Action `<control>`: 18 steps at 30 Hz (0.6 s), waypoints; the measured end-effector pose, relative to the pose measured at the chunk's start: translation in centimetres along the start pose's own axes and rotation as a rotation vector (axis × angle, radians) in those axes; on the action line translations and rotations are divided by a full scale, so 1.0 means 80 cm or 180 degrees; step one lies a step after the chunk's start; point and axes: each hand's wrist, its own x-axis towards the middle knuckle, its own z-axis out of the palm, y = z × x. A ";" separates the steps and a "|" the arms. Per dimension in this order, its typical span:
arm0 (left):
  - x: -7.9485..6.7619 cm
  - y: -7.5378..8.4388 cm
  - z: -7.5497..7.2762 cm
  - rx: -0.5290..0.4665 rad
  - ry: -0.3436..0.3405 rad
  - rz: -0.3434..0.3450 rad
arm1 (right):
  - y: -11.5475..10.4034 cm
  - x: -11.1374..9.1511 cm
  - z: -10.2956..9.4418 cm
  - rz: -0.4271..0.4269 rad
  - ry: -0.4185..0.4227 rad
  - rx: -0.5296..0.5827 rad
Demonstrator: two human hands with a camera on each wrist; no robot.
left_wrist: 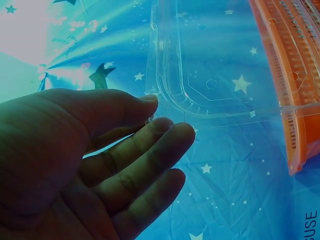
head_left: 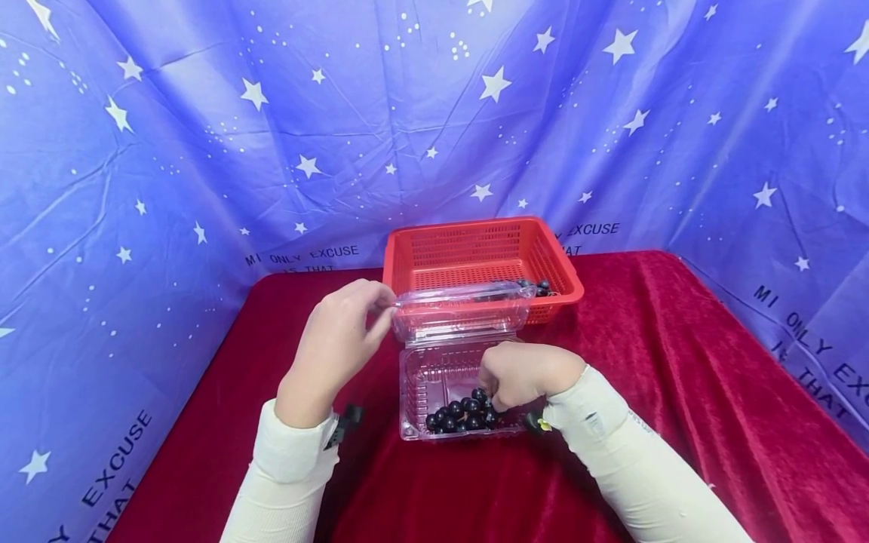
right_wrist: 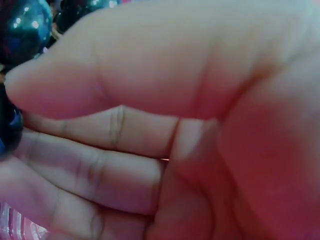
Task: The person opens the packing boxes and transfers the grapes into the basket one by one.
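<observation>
A clear plastic clamshell box (head_left: 414, 385) lies on the table with its hinged lid (head_left: 462, 320) raised. My left hand (head_left: 342, 332) pinches the left corner of that lid between thumb and forefinger; in the left wrist view the lid's rounded corner (left_wrist: 175, 95) meets the thumb tip. A bunch of dark, glossy grapes (head_left: 468, 415) rests in the front part of the box. Reaching in from the right, my right hand (head_left: 526, 373) grips the bunch at its right end. Close up, a dark grape (right_wrist: 7, 125) touches the thumb tip, and the other fingers curl beneath.
Behind the box stands a red plastic basket (head_left: 573, 283), partly seen through the lid, with more dark grapes (head_left: 543, 288) at its right side. Red velvet cloth (head_left: 645, 362) covers the table. A blue star-patterned curtain (head_left: 380, 98) hangs around the back and sides.
</observation>
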 end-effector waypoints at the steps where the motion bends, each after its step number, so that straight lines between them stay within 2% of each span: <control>1: 0.000 0.000 0.000 -0.0001 -0.0001 0.0000 | 0.000 0.000 0.001 0.0001 -0.0007 0.0004; 18: 0.000 0.001 -0.001 0.0021 -0.0035 -0.0012 | 0.001 0.008 0.008 0.0129 -0.0071 0.0035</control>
